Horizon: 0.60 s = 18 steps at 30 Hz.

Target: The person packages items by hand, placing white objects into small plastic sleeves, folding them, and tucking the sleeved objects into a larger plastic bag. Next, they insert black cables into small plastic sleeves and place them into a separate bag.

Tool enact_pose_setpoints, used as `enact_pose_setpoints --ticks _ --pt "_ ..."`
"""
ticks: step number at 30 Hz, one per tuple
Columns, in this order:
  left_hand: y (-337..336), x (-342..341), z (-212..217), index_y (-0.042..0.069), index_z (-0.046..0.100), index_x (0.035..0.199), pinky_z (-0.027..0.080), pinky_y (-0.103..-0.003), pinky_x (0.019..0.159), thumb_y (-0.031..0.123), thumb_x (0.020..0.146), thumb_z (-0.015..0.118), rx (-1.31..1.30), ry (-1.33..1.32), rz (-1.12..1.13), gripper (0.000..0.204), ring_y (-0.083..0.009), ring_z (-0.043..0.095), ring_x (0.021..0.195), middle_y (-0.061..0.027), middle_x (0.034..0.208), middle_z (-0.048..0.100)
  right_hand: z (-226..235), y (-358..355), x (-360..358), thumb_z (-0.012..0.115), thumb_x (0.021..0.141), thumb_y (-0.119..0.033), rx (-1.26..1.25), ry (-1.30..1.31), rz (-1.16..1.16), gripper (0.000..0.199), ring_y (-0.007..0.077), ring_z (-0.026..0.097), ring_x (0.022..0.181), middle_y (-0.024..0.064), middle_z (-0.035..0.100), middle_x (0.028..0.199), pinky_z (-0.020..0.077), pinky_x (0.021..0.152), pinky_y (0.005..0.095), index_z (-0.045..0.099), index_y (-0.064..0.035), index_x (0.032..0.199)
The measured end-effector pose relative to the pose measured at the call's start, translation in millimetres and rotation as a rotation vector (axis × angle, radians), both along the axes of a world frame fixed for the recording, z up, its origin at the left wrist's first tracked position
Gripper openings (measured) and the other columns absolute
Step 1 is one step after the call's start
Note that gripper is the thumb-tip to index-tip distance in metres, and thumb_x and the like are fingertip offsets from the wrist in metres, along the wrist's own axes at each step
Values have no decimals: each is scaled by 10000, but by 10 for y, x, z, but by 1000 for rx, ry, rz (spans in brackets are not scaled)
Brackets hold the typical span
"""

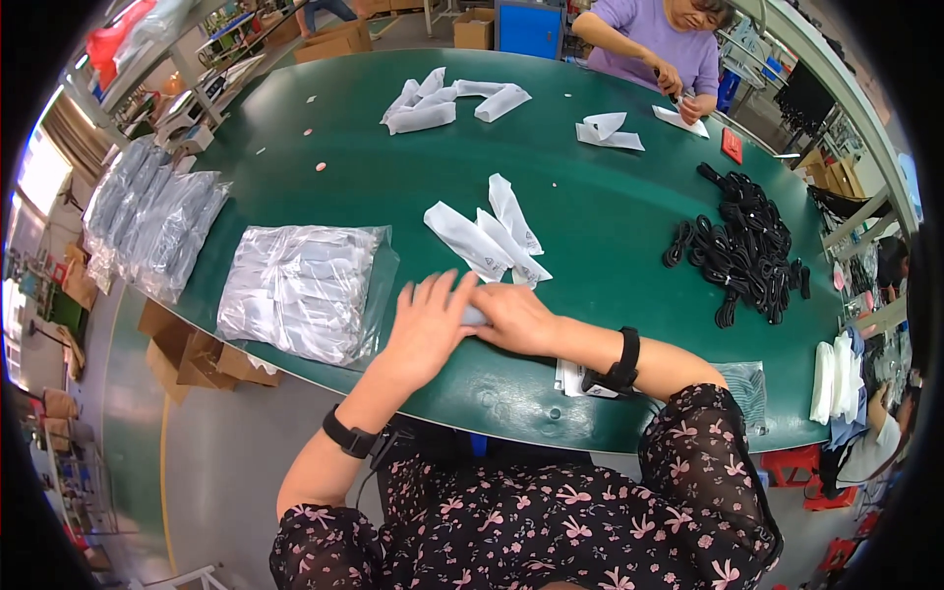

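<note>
My left hand and my right hand meet over the near part of the green table. Between them shows a bit of a pale, whitish packet, mostly covered by my fingers. The left fingers look slightly smeared and bend over it; the right ones are closed around its other side. Just beyond my hands lie several flat white pouches. Left of my left hand rests a clear plastic bag filled with stacked white packets.
Black coiled cables form a heap at the right. More filled bags sit on the left edge. White pouches lie farther back. Across the table, a person in a purple top handles a white pouch beside a red object.
</note>
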<state>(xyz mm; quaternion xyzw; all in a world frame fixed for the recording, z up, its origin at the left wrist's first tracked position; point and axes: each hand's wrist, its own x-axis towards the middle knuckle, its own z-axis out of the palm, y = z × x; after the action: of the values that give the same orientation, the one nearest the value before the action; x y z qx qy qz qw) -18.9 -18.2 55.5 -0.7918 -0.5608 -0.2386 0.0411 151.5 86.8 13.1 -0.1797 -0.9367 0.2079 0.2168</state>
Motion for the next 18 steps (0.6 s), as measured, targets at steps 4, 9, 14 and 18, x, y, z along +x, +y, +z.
enact_pose_setpoints --ticks 4,9,14,18 --pt "-17 -218 -277 24 526 1253 505 -431 737 138 880 653 -140 -225 15 410 -379 632 917 -202 1079 622 123 -31 -6 766 748 -281 -28 3 54 400 362 625 846 182 633 888 510 706 452 589 0 971" --pt "-87 -182 -308 22 503 1280 510 -425 674 127 895 638 -204 -396 14 421 -392 629 750 -187 833 655 321 363 -153 767 737 -312 -189 59 -124 421 325 635 855 161 643 906 522 711 430 644 11 976" --pt "-190 -196 -281 24 522 1259 508 -418 608 101 909 616 -290 -443 66 371 -374 607 618 -163 733 642 27 703 -403 766 735 -274 304 -259 -324 344 330 620 804 164 630 878 512 735 424 646 10 888" --pt "-304 -214 -250 12 540 1227 515 -404 671 79 887 622 -629 -629 159 355 -348 634 739 -189 851 650 -46 664 -424 739 740 -215 300 -184 -327 329 326 607 740 173 608 840 514 730 414 611 14 939"
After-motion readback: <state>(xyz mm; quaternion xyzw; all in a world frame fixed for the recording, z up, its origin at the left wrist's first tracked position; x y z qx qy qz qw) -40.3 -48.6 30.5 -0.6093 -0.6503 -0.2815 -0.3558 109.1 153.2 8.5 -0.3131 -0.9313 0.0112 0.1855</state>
